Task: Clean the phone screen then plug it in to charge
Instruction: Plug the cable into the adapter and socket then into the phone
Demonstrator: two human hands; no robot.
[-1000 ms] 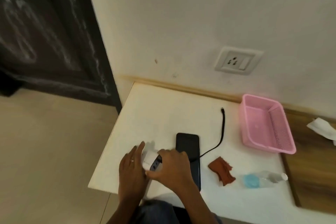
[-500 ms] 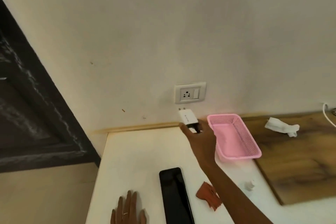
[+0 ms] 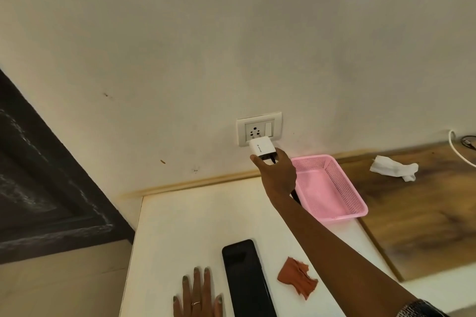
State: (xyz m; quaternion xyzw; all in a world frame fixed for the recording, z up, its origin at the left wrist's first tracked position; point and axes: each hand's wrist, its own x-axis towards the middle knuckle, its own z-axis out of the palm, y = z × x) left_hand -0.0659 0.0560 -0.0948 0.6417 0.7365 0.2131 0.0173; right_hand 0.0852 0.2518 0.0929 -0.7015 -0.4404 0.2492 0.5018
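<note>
The right hand (image 3: pixel 279 177) is extended to the far wall, thumb and fingers pinching a white charger adapter (image 3: pixel 262 150). The adapter's front end meets the wall socket (image 3: pixel 258 128); whether its pins are fully seated cannot be told. A black cable (image 3: pixel 295 196) shows beneath the hand. The left hand (image 3: pixel 197 298) lies flat at the near edge of the white table (image 3: pixel 180 226), fingers spread, holding nothing. The phone (image 3: pixel 246 278) lies screen-up just right of it. A rust-coloured cloth (image 3: pixel 296 280) sits right of the phone. A pink basket (image 3: pixel 332 188) stands far right on the table, near the wall.
</note>
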